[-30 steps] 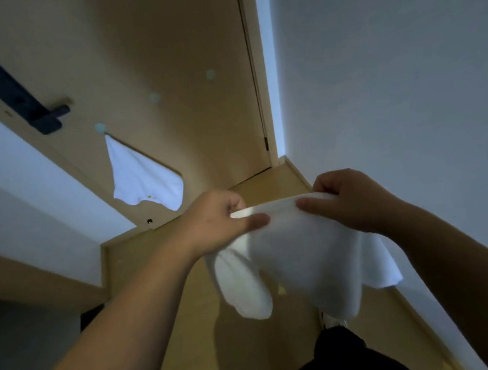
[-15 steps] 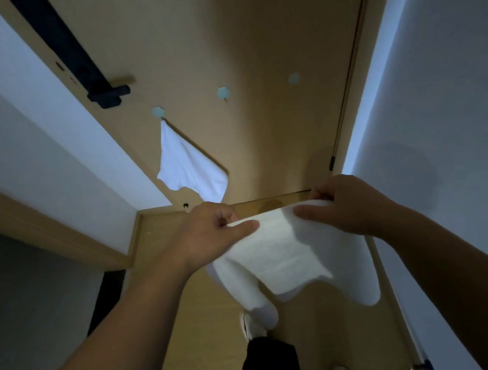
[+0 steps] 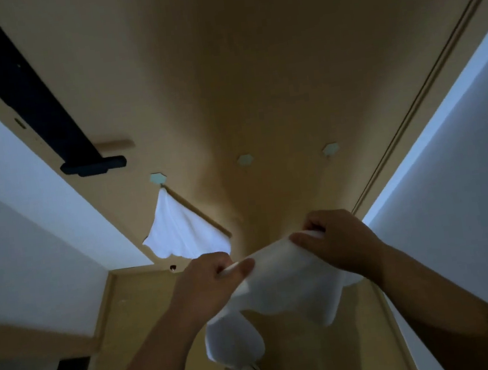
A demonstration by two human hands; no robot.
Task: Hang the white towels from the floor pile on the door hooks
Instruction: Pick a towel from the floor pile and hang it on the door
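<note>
Pinching the towel point(image 3: 282, 284) by its top edge w/ both hands, left hand point(image 3: 208, 278) and right hand point(image 3: 335, 241), you've got soft, light, floppy cloth sagging below. Bunch a bit of that edge btwn them for the free middle hook point(image 3: 245, 159); beyond, another towel point(image 3: 181, 232) hangs off the left hook point(image 3: 158, 178).

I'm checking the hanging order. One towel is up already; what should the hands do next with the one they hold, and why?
Probably lift the held towel to the middle hook. The left hand and right hand grip its top edge below the door, the left hook already carries the hung towel, and the middle one is bare.
</note>
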